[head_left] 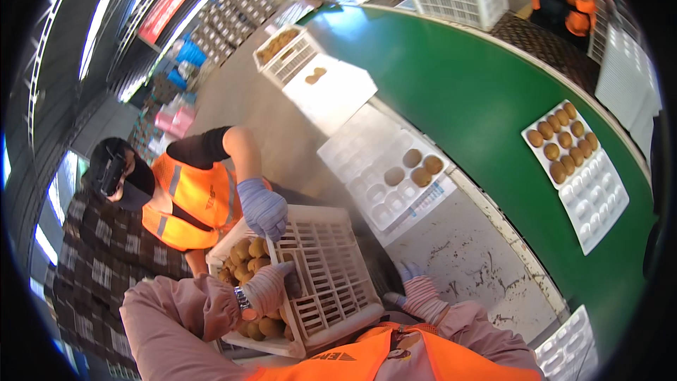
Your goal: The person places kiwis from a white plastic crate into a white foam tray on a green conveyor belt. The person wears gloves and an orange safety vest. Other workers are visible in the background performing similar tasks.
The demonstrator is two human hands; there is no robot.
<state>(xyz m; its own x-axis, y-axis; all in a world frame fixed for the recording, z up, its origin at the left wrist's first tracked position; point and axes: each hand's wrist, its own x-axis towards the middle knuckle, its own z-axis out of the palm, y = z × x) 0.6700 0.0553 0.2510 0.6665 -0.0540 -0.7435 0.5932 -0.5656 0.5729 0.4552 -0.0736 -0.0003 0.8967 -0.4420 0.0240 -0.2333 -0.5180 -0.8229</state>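
My left hand (pixel 268 287), in a striped work glove with a metal watch at the wrist, grips the near rim of a white plastic crate (pixel 330 264). Brown kiwifruit (pixel 264 329) lie in the crate, which looks tilted, its slatted side facing up. A co-worker's hand (pixel 262 210) in a blue-grey glove holds the same rim farther along. My right hand (pixel 421 292), in a red-and-white striped glove, is at the edge of a pale, scuffed work surface (pixel 465 270). Its thumb and fingers are spread, with nothing seen in them.
A white moulded tray (pixel 376 198) with several kiwifruit lies ahead. On the green conveyor belt (pixel 449 79) rests a partly filled tray (pixel 592 206). A co-worker in an orange vest (pixel 193 196) stands across the crate. Another fruit crate (pixel 291 53) stands behind; empty trays (pixel 568 346) lie lower right.
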